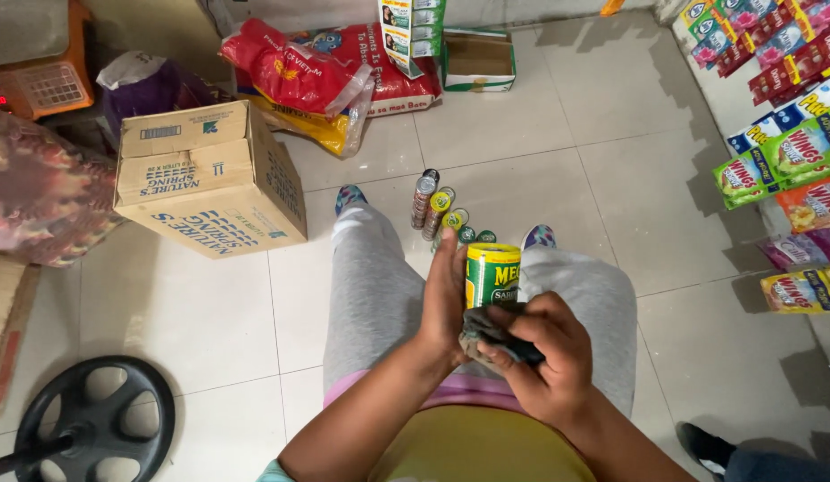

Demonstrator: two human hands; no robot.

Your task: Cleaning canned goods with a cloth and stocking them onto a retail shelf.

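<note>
Right hand (544,361), nearest the camera: fingers clamped on a dark cloth (491,332), pressed against the lower side of the can (492,275). Left hand (445,299): flat against the can's left side, fingers extended upward, palm in contact; the can is gripped between this hand and the cloth. The can is yellow and green, upright, held above the lap between both hands.

Directly below the can: grey trousers (370,295), the person seated with knees apart. Patterned shoes (349,196) show beyond the knees.

Just beyond the can, on the tiled floor (567,152): a row of tins (442,212), standing in a line that runs away from the can between the feet.

Left of the can and nearer the camera: a black fan base (98,419) on the floor.

Left of the can and farther off: a cardboard box (209,178), closed, resting on the floor.

Beyond the can, past the tins: red sacks (299,71) heaped together, and an open small carton (477,61) just right of them.

Right of the can: sachet strips (781,152) hanging along the wall.

Lower right of the can: a dark shoe (700,446) of another person, well apart.
</note>
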